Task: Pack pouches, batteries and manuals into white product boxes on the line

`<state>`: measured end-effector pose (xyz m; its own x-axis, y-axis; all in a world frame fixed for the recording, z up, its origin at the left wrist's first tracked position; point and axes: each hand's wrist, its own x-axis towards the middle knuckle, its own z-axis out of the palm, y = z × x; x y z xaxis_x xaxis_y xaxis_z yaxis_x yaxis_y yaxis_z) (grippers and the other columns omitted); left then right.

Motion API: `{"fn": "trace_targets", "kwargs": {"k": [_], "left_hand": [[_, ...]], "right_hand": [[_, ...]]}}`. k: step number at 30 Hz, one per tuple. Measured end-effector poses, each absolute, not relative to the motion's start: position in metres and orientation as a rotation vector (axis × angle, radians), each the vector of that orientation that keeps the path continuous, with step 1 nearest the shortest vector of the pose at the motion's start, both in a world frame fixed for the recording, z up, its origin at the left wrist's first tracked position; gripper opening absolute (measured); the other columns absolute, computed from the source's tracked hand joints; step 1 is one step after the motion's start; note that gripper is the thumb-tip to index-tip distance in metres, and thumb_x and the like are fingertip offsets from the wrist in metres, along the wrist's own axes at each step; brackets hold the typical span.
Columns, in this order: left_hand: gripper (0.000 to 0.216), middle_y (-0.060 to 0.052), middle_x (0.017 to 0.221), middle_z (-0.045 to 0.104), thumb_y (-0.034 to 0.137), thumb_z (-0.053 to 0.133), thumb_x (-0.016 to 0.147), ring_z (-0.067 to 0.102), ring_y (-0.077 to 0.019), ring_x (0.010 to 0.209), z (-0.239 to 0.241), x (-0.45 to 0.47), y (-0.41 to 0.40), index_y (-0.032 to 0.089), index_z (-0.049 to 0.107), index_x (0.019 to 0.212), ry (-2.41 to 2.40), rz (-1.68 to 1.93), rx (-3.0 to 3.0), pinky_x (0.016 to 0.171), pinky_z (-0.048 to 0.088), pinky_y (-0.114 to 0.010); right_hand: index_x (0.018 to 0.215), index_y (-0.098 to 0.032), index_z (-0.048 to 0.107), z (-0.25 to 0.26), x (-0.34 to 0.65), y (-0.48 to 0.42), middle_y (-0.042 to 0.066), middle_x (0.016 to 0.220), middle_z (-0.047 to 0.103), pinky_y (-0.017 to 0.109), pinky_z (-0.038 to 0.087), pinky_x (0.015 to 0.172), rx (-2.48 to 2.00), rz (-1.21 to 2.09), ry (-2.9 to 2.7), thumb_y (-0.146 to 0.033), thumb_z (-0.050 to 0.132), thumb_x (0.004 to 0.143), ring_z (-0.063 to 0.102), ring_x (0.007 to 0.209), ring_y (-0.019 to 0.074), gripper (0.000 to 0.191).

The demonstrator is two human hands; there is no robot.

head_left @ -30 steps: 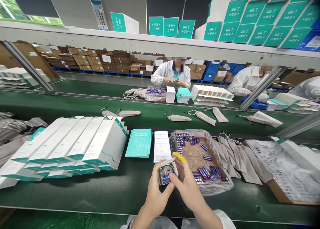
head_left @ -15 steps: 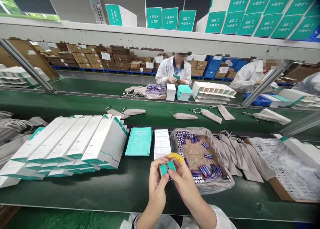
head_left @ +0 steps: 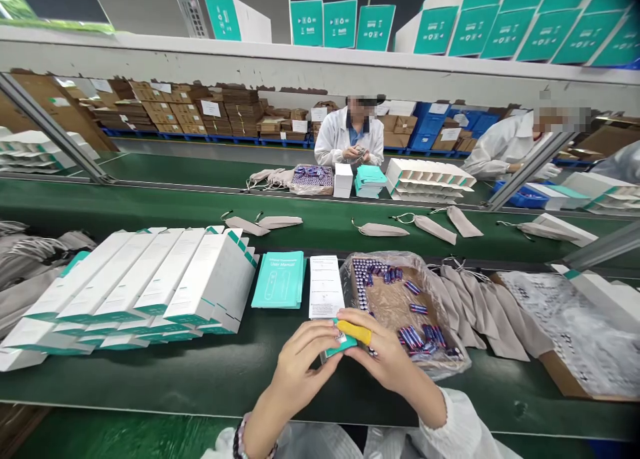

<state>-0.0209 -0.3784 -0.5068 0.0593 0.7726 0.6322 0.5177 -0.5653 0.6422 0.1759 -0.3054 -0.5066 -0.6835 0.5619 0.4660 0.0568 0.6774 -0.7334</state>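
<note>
Both my hands hold a small teal-and-white carton, its teal end facing me. My left hand is closed around its left side, thumb below. On the other side my right hand grips it, with a yellow finger cot on one finger lying along the top edge. Most of the carton's body is hidden behind my fingers. Just beyond lie a printed white sheet and teal user manuals. To the right of my right hand sits a plastic-lined box of batteries.
White cartons are stacked on the left. Grey drawstring pouches and a shallow cardboard tray lie on the right. More pouches rest on the green belt. Co-workers sit across, below a shelf.
My hands have turned the carton, and my thumbs have moved from its teal end to its lower edge. The pouches on the belt have shifted right in view. The co-worker opposite no longer holds a teal booklet.
</note>
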Motion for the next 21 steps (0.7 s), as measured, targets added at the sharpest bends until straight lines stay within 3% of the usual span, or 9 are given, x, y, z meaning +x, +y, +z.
{"fn": "trace_targets", "kwargs": {"k": [7,11,14,17,21], "left_hand": [[0.016,-0.004,0.098,0.078,0.012,0.073,0.083,0.071,-0.0228,0.102,-0.489,-0.019,-0.387,0.023,0.071,0.094,1.363,1.493,1.778,0.090,0.060,-0.038],[0.018,-0.006,0.105,0.076,0.006,0.066,0.085,0.067,-0.0245,0.115,-0.502,-0.017,-0.391,0.022,0.068,0.094,1.376,1.503,1.933,0.096,0.058,-0.039],[0.025,-0.009,0.111,0.073,0.004,0.059,0.089,0.062,-0.0250,0.122,-0.530,-0.017,-0.387,0.020,0.065,0.107,1.227,1.701,2.145,0.100,0.056,-0.043],[0.032,-0.008,0.116,0.071,0.006,0.053,0.092,0.057,-0.0245,0.128,-0.562,-0.013,-0.378,0.022,0.059,0.120,1.125,1.867,2.240,0.102,0.055,-0.046],[0.031,-0.008,0.116,0.069,0.009,0.046,0.094,0.052,-0.0241,0.132,-0.587,0.002,-0.373,0.024,0.057,0.119,1.079,1.990,2.077,0.110,0.047,-0.052]], "right_hand": [[0.122,-0.027,0.063,-0.491,0.167,-0.312,0.009,0.124,0.065,0.044,0.051,0.101,-0.460,0.960,-2.050,-0.019,0.059,0.096,0.060,0.118,0.0238,0.027],[0.132,-0.026,0.057,-0.497,0.174,-0.311,0.010,0.133,0.060,0.049,0.047,0.107,-0.372,0.850,-2.152,-0.012,0.055,0.097,0.053,0.127,0.0251,0.038],[0.140,-0.025,0.049,-0.510,0.178,-0.310,0.012,0.138,0.055,0.051,0.044,0.110,-0.299,0.776,-2.237,-0.014,0.054,0.097,0.046,0.134,0.0271,0.045],[0.143,-0.025,0.044,-0.521,0.176,-0.310,0.012,0.138,0.053,0.050,0.043,0.111,-0.284,0.735,-2.242,-0.014,0.051,0.099,0.042,0.137,0.0270,0.046],[0.140,-0.021,0.044,-0.513,0.170,-0.314,0.015,0.137,0.050,0.048,0.044,0.110,-0.347,0.689,-2.272,-0.015,0.050,0.098,0.043,0.134,0.0267,0.043]]}}
